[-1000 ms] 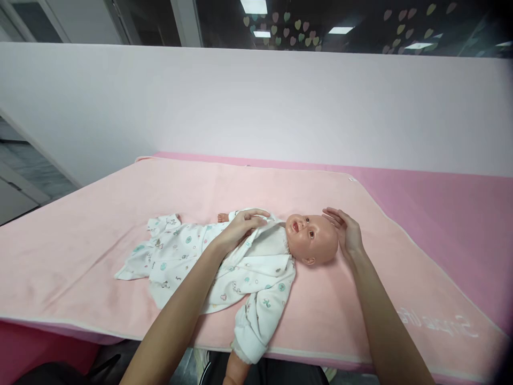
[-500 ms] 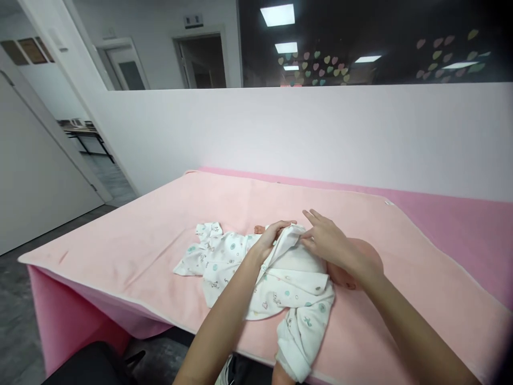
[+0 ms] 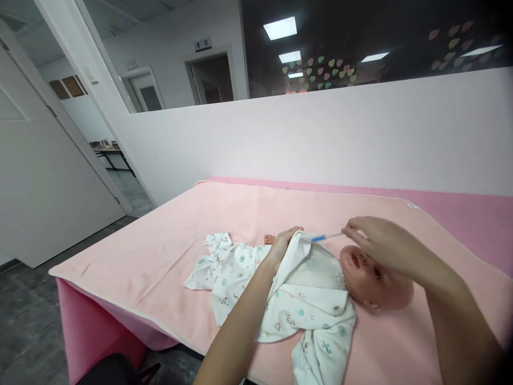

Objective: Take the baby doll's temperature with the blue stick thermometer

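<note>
A baby doll (image 3: 374,275) lies on its back on a pale pink blanket (image 3: 168,256), dressed in a white printed garment (image 3: 296,294). My left hand (image 3: 282,243) grips the garment's flap at the doll's far shoulder and holds it lifted open. My right hand (image 3: 380,243) hovers over the doll's face and pinches a thin stick with a blue end, like a thermometer (image 3: 325,237). The blue end points at the opened garment near the doll's armpit.
The blanket covers a darker pink table (image 3: 460,208) that stands against a white half wall (image 3: 320,139). The table's left corner (image 3: 60,278) drops to grey floor. A white door (image 3: 44,176) stands at the left.
My right hand left the doll's head, reached to the garment, and now holds the thin stick above the doll's face. My left hand has lifted the flap. The view swung left.
</note>
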### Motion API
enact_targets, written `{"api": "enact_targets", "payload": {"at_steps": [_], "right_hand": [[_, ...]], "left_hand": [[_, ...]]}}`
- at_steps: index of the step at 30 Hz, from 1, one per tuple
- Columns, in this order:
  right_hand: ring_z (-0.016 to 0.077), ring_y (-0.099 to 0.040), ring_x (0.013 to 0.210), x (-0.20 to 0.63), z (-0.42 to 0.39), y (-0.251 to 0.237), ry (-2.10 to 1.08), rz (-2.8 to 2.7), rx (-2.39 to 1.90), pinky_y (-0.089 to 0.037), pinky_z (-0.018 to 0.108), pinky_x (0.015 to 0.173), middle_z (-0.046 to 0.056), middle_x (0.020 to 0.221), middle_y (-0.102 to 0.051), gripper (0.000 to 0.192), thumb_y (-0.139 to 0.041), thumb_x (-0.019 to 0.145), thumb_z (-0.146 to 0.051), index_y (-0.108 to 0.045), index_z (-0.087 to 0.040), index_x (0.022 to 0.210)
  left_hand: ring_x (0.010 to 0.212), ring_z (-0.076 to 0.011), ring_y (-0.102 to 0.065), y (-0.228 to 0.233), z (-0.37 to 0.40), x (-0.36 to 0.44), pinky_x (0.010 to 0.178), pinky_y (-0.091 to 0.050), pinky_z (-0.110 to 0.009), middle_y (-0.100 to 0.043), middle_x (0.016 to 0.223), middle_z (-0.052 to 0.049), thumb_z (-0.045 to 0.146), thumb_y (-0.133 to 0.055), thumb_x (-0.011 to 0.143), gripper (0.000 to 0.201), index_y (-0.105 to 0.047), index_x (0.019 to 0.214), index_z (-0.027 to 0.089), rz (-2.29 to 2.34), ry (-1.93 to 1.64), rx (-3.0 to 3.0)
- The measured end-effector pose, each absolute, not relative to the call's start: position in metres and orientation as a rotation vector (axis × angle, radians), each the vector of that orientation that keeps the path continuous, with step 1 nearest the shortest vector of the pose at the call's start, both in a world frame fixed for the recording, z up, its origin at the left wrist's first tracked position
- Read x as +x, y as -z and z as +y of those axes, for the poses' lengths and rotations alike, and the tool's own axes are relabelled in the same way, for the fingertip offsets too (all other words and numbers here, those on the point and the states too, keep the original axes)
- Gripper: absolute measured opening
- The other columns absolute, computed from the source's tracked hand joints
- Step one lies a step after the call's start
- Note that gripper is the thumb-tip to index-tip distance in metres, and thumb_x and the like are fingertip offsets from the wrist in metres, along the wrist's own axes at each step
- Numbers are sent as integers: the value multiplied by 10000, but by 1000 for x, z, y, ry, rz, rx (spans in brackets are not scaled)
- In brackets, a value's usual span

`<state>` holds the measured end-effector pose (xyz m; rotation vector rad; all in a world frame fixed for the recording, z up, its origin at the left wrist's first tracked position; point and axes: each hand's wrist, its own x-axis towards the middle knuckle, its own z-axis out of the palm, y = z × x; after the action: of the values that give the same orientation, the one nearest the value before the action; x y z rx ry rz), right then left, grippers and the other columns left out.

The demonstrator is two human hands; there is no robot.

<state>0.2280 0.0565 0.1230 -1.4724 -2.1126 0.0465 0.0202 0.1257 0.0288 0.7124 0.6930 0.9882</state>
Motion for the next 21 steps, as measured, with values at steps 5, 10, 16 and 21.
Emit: {"api": "enact_targets", "payload": {"at_steps": [5, 10, 16, 21], "right_hand": [[168, -621, 679, 237, 39, -157, -440, -1492, -1005, -509, 305, 662, 16, 701, -630, 338, -469, 856, -496, -601, -228, 699], [138, -570, 550, 218, 38, -158, -652, -1529, -1006, -479, 256, 492, 35, 597, -600, 434, -473, 839, -541, -576, -180, 621], [103, -540, 503, 213, 39, -160, -674, -1627, -994, -458, 214, 461, 28, 578, -595, 490, -478, 805, -605, -572, -174, 593], [100, -545, 505, 213, 40, -159, -640, -1656, -1021, -448, 205, 456, 27, 600, -603, 487, -482, 802, -605, -588, -173, 602]], "left_hand": [[441, -54, -464, -33, 122, 24, 450, -333, -170, -536, 537, 43, 431, -748, 620, 379, -637, 833, 137, 726, -1057, 761], [480, -56, -489, -38, 107, 24, 463, -346, -172, -596, 613, 1, 387, -768, 607, 366, -675, 841, 121, 654, -906, 1058], [567, -100, -561, -40, 99, 23, 538, -426, -198, -632, 648, -46, 275, -807, 545, 308, -687, 775, 111, 574, -745, 1294], [513, -89, -537, -38, 101, 23, 521, -420, -202, -623, 602, -41, 300, -795, 563, 290, -694, 750, 103, 610, -771, 1316]]}}
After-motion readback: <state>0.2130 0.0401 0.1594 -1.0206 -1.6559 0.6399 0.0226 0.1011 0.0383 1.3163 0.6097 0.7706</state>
